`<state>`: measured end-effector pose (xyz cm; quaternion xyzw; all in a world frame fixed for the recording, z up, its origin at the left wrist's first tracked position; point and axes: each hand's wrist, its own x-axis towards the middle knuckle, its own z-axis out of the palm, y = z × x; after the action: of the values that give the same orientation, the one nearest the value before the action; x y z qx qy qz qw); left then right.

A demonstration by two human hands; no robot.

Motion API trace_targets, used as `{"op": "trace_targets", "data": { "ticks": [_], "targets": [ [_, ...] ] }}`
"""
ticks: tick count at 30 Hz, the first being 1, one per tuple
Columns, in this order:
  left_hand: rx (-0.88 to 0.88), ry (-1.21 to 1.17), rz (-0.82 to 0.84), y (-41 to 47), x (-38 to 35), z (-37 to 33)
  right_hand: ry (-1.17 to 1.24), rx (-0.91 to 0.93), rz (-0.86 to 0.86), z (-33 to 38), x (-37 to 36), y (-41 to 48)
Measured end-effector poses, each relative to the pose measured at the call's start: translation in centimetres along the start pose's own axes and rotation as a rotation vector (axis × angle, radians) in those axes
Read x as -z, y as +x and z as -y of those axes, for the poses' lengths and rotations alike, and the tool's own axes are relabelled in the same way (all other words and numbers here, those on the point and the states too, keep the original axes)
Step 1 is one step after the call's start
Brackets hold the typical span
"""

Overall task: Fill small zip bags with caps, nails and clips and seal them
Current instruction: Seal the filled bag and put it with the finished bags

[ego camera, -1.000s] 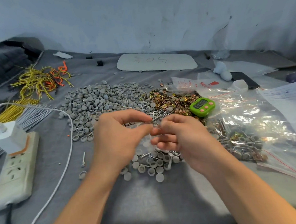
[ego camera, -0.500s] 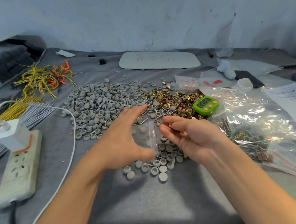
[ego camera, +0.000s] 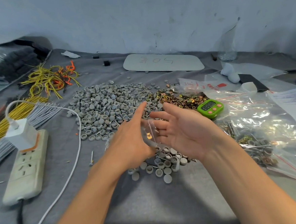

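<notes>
Hands meet over a grey-covered surface (ego camera: pixel 150 204) in the head view, a small clear zip bag (ego camera: pixel 149 134) held between them above a loose cluster of grey caps (ego camera: pixel 162 165). The left hand (ego camera: pixel 130 141) pinches the bag at its lower edge with the thumb, its index finger stretched forward and the wrist turned so the palm faces inward. The right hand (ego camera: pixel 182 132) lies open and palm-up just beside the bag, fingers spread and slightly curled, gripping nothing that can be made out. A gold-coloured clip (ego camera: pixel 149 136) shows through the plastic, along with what look like nails; the bag's mouth is too blurred to tell whether it is sealed.

Behind the hands spread the main heap of caps (ego camera: pixel 106 106), a scatter of nails (ego camera: pixel 150 106) and the pile of brass clips (ego camera: pixel 179 98), with a green timer (ego camera: pixel 210 106) to their right and a large bag of finished packets (ego camera: pixel 260 130) beyond it.

To judge from this, filling appears under way. Doing it well likely means keeping the bag upright with its mouth held wide by the left hand, tipping parts in from the cupped right palm close to the opening so none spill, then running the zip flat from one end to the other.
</notes>
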<state>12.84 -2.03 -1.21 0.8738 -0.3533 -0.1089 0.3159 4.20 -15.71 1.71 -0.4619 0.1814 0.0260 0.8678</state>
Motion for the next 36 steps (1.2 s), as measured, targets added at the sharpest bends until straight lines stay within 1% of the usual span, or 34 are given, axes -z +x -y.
{"op": "trace_targets", "data": {
  "ticks": [3, 5, 8, 10, 12, 14, 16, 18, 20, 22, 24, 25, 27, 30, 32, 34, 36],
  "targets": [
    [0.022, -0.122, -0.057, 0.2, 0.0, 0.3, -0.115, 0.044, 0.026, 0.0, -1.1, 0.3],
    [0.017, -0.199, -0.111, 0.3, 0.3, 0.7, -0.160, 0.110, 0.016, 0.0, -1.5, 0.3],
    [0.002, -0.305, -0.161, 0.4, 0.6, 1.3, -0.187, 0.277, -0.082, 0.6, -0.9, 0.2],
    [0.015, -0.382, -0.206, 0.3, 0.8, 1.4, -0.158, 0.359, -0.228, 1.3, 0.5, 0.0],
    [0.032, -0.476, -0.287, 0.2, 1.1, 1.4, -0.222, 0.411, -0.452, 1.9, 2.3, -0.2],
    [0.055, -0.570, -0.395, 0.1, 1.6, 1.4, -0.453, 0.417, -0.677, 2.2, 4.4, -0.2],
    [0.074, -0.640, -0.528, -0.1, 2.2, 1.1, -0.744, 0.383, -0.791, 2.1, 6.0, -0.2],
    [0.079, -0.698, -0.679, -0.2, 2.8, 0.9, -1.002, 0.336, -0.802, 1.9, 6.9, -0.4],
    [0.061, -0.678, -0.817, -0.3, 3.4, 0.7, -1.176, 0.302, -0.757, 1.7, 7.2, -0.6],
    [0.048, -0.560, -0.917, -0.4, 3.5, 0.6, -1.264, 0.303, -0.678, 1.5, 7.1, -0.8],
    [0.032, -0.358, -0.965, -0.5, 3.1, 0.5, -1.354, 0.282, -0.564, 1.4, 6.6, -1.1],
    [0.017, -0.240, -0.952, -0.4, 2.7, 0.4, -1.421, 0.261, -0.517, 1.3, 6.4, -1.2],
    [-0.018, 0.001, -0.843, -0.2, 1.8, 0.2, -1.541, 0.223, -0.478, 1.0, 5.8, -1.2],
    [-0.026, 0.259, -0.529, 0.2, 0.1, 0.2, -1.610, 0.193, -0.481, 1.0, 5.2, -1.2],
    [-0.012, 0.368, -0.355, 0.4, -1.2, 0.1, -1.623, 0.183, -0.441, 1.0, 5.2, -1.2],
    [-0.049, 0.414, -0.300, 0.4, -2.3, 0.0, -1.630, 0.180, -0.419, 0.9, 5.2, -1.2],
    [-0.075, 0.402, -0.267, 0.5, -2.5, -0.1, -1.608, 0.189, -0.429, 0.8, 5.3, -1.0]
  ]
}}
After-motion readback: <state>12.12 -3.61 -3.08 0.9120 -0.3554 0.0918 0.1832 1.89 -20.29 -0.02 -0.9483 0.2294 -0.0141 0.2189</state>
